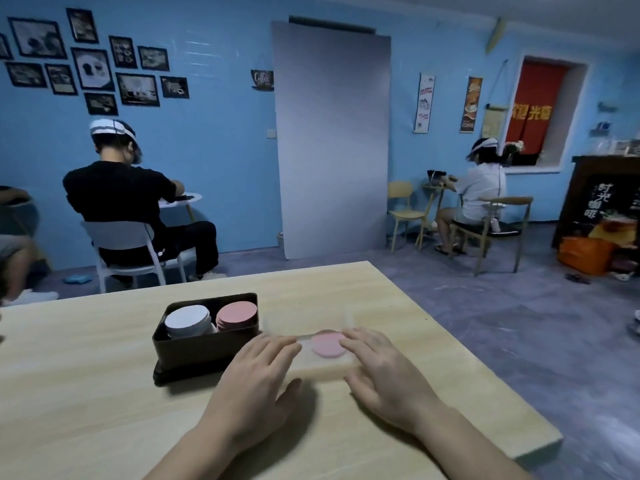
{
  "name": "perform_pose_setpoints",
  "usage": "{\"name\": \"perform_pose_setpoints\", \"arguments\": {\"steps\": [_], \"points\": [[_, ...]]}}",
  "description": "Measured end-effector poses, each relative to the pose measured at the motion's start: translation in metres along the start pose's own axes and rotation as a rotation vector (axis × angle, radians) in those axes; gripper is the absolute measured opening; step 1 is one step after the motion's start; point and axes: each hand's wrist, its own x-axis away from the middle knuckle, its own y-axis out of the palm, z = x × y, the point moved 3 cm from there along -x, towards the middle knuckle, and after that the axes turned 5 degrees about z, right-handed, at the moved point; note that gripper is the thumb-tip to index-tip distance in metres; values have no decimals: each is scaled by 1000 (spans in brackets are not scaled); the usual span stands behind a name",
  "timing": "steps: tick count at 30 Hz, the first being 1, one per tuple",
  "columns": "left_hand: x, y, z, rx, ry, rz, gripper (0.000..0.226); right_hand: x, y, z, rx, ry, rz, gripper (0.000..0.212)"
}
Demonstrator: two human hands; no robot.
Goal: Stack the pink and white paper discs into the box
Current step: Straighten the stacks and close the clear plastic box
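In the head view, most of the work is judged to be done. A dark box (204, 344) stands on the tabletop (86, 375), and two stacks are seen inside it side by side: a white stack (188, 321) on the left and a pink stack (237, 313) on the right, both rising about to the rim. Just right of the box, a pink disc (327, 344) lies in what appears to be a clear shallow tray (311, 367); whether it is one disc or a few cannot be told. No loose white discs are seen, so only this pink remainder seems left to be moved onto the pink stack.

The left hand (258, 379) is laid palm down with fingers straight, its tips just beside the disc's left edge. The right hand (384, 372) is laid likewise, its fingertips at the disc's right edge; contact cannot be confirmed. Neither grip is closed, and nothing is held by either hand.
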Motion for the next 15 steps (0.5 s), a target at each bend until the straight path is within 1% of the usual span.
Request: {"name": "perform_pose_setpoints", "arguments": {"steps": [5, 8, 9, 11, 13, 15], "points": [[-19, -4, 2, -10, 56, 62, 32, 5, 5, 4, 38, 1, 0, 62], [-39, -11, 0, 55, 60, 17, 24, 6, 8, 7, 30, -2, -11, 64], [-46, -12, -2, 81, 35, -9, 23, 6, 8, 7, 26, -3, -13, 64], [-64, -12, -7, 160, -70, -88, 18, 6, 8, 9, 13, -2, -8, 64], [-83, -3, -15, 244, -154, -213, 14, 6, 9, 8, -6, 3, -8, 65], [-100, 12, -24, 248, -177, -352, 16, 6, 9, 8, -13, 3, -1, 65]]}}
